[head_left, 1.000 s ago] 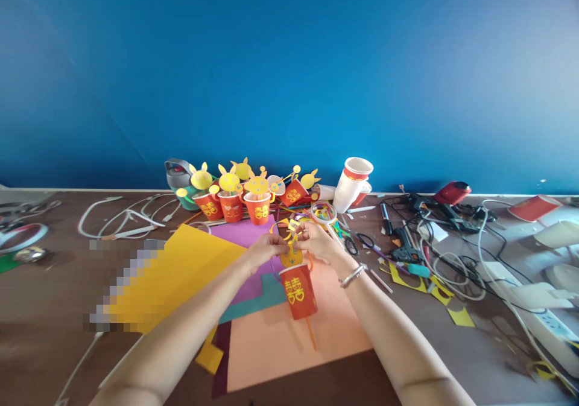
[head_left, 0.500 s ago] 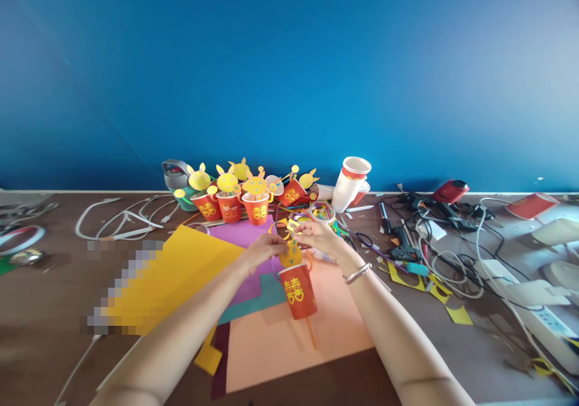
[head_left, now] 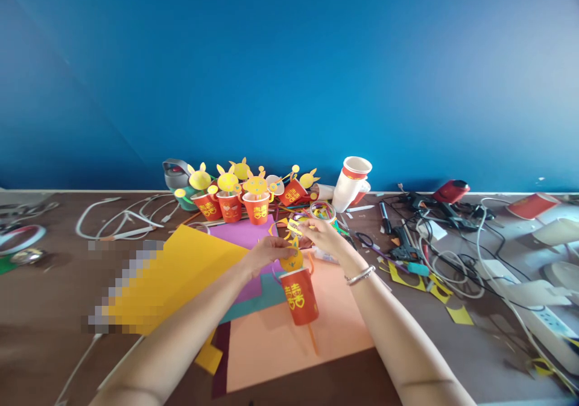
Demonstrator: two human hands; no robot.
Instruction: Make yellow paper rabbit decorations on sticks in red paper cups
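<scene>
OK, brown table (head_left: pixel 45 315) first: its far side carries the cup row (head_left: pixel 232 208), likely parked there to keep the near middle usable. Peach sheet (head_left: pixel 257 352) lies near centre, probably doubling as a work mat; yellow sheet (head_left: pixel 181 273) is off to its left. Forearms (head_left: pixel 194 321) reach in from near left and near right, converging over the peach sheet. Red cup (head_left: pixel 299 300) sits between them, tilted, neither hand on its wall; looks hung from above. Right hand (head_left: pixel 323 237) is slightly farther, just apart from the left, clear of the cup, fingers bent. Left hand (head_left: pixel 266 254) is clamped on the paper head (head_left: pixel 292 261), thumb and fingertips at its upper part; reads as a steadying pinch. Orange straw (head_left: pixel 313 339) pokes below the base, presumably the stem. Pale piece (head_left: pixel 293 226) at the right fingertips: can't tell if gripped.
</scene>
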